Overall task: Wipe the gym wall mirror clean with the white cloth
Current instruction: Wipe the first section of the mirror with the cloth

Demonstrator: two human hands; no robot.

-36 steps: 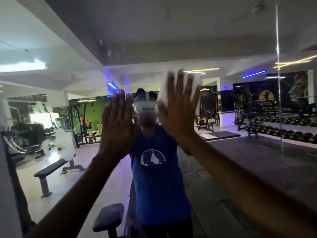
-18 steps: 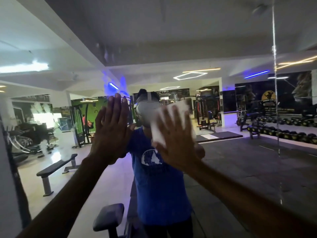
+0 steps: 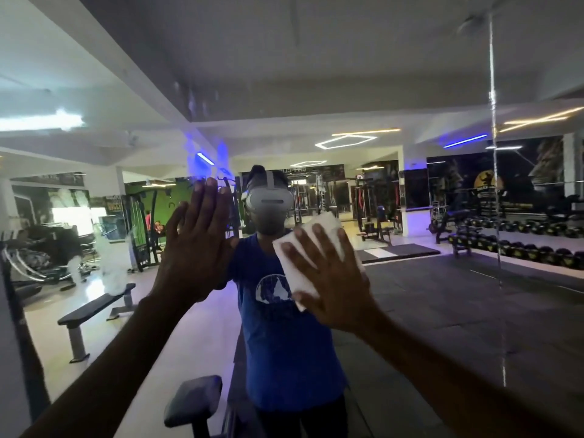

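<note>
Wiping is the step in hand right now. The right hand (image 3: 328,276) lies flat with its fingers straight and spread, and it presses the white cloth (image 3: 311,238) against the mirror (image 3: 442,311). The cloth is folded into a small pad and sits between the palm and the glass, about chest high on the person seen in the mirror. Its top and left edges stick out past the fingers. The left hand (image 3: 196,248) is flat on the glass too, just beside the cloth hand but not touching it. Its fingers are straight and close together, and it holds nothing. It looks like it is there to steady the body. Up high on the glass, above the left hand, there are some pale smudges (image 3: 196,99), and more cloudy marks (image 3: 107,260) show far to the left. So the job looks only partly done. The next move, I think, calls for sliding the cloth along while pushing evenly, so it does not slip out from under the flat fingers. The high smudges need a long reach up. A thin shiny seam (image 3: 493,153) runs down the glass on the right.
</note>
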